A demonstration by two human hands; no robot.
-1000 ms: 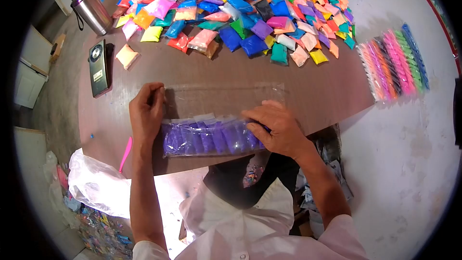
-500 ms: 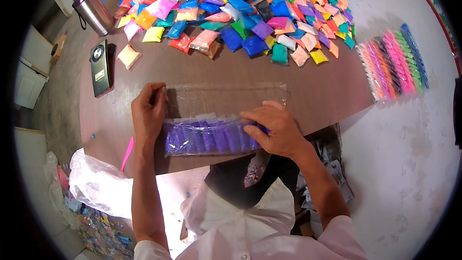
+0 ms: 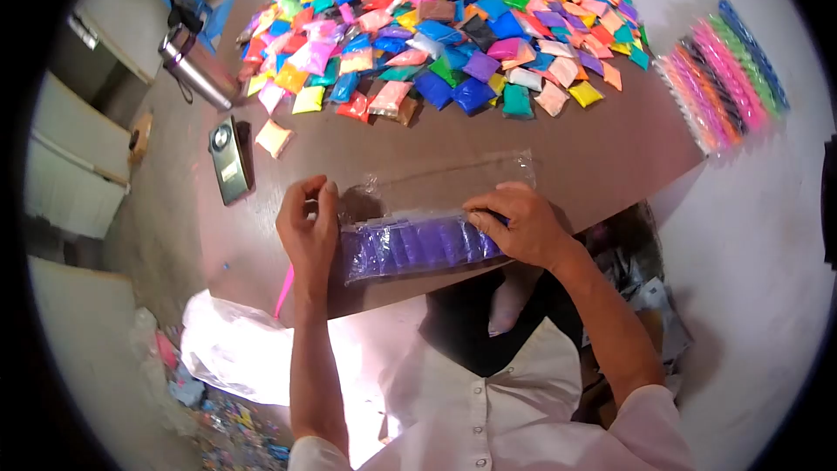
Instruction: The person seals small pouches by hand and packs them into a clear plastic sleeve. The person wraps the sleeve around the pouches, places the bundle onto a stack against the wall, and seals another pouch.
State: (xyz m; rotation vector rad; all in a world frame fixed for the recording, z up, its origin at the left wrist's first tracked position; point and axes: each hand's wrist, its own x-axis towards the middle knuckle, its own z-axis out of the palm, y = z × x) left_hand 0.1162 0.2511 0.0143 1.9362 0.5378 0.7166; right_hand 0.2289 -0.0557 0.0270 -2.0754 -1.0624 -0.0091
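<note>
A clear plastic bag [image 3: 418, 249] lies along the table's near edge, with a row of purple packets [image 3: 432, 242] inside it. Its transparent flap [image 3: 453, 179] spreads out on the far side, wrinkled at the left corner. At the right end, my right hand [image 3: 516, 225] has its thumb and fingers closed on the bag's upper edge. My left hand [image 3: 307, 222] is just left of the bag, its fingers loosely bent and a gap showing beside the thumb; I see nothing in it. A pink stick-like tool [image 3: 285, 290] is partly hidden behind my left forearm.
Many colourful packets [image 3: 453, 44] are heaped across the far table. A steel flask [image 3: 199, 70], a phone [image 3: 229, 161] and a single peach packet [image 3: 274, 139] are at the left. Filled multicoloured sleeves [image 3: 724, 78] lie at the right, and a white plastic bag [image 3: 235, 344] hangs below the left edge.
The view has shifted, so the scene appears farther right and lower. My left hand has come away from the flap's left corner, which now looks crumpled inward. My right hand stays at the bag's right end.
</note>
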